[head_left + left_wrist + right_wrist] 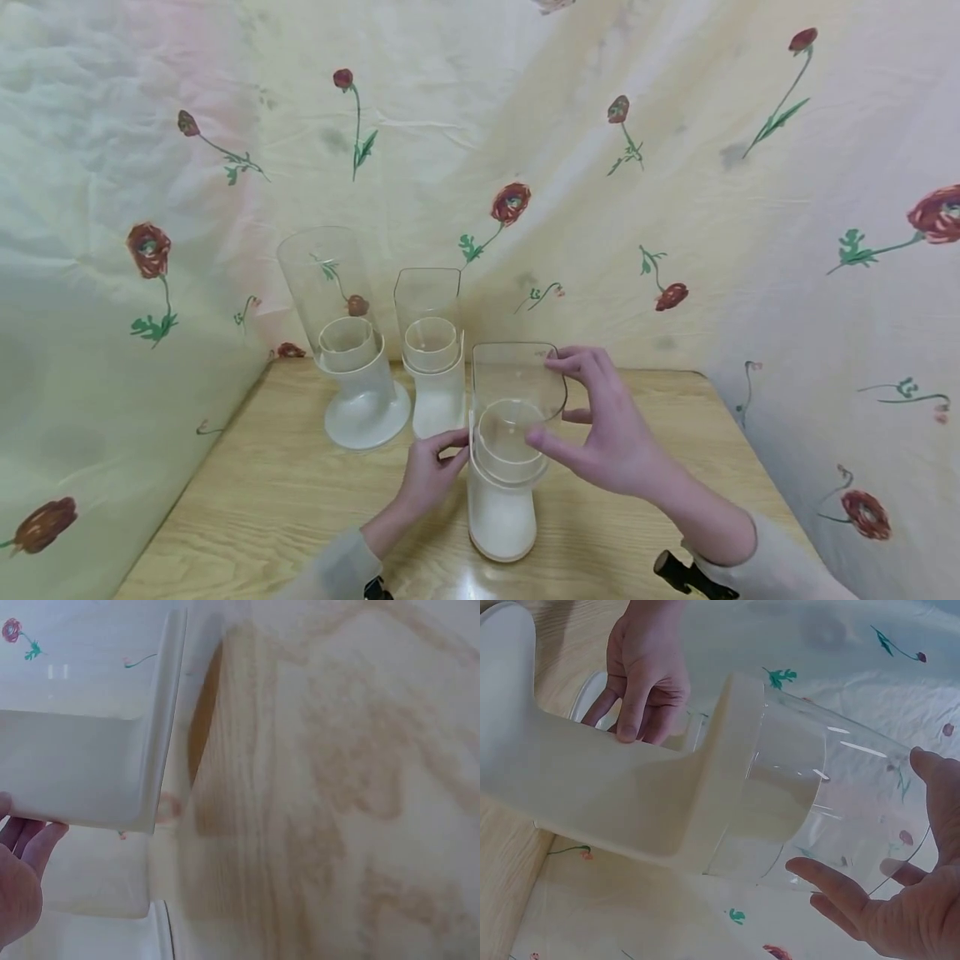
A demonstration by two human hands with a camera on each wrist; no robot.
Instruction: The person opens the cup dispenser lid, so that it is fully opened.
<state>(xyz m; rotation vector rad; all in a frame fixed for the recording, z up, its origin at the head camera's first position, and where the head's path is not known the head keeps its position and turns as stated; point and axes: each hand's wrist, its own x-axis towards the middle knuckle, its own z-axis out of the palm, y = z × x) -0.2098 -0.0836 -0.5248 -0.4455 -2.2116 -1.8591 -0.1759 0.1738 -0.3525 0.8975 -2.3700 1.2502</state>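
Note:
A container with a white base [501, 517] and a clear curved top [517, 379] stands on the wooden table [285, 492], nearest to me. My left hand [453, 446] grips the left side of the base just under its collar. In the right wrist view its fingers [634, 724] curl onto the white base [592, 795]. My right hand [543, 398] holds the clear top, fingers on the upper rim and thumb low on the front. The right wrist view shows that hand [859, 814] spread around the clear top [832, 787]. In the left wrist view only fingers [22, 855] beside the base [82, 769] show.
Two similar containers stand behind, a round one [352, 350] at the left and a squarer one [432, 350] beside it. Floral cloth [675, 167] hangs close behind and on both sides of the table. Bare wood lies to the left and right of the near container.

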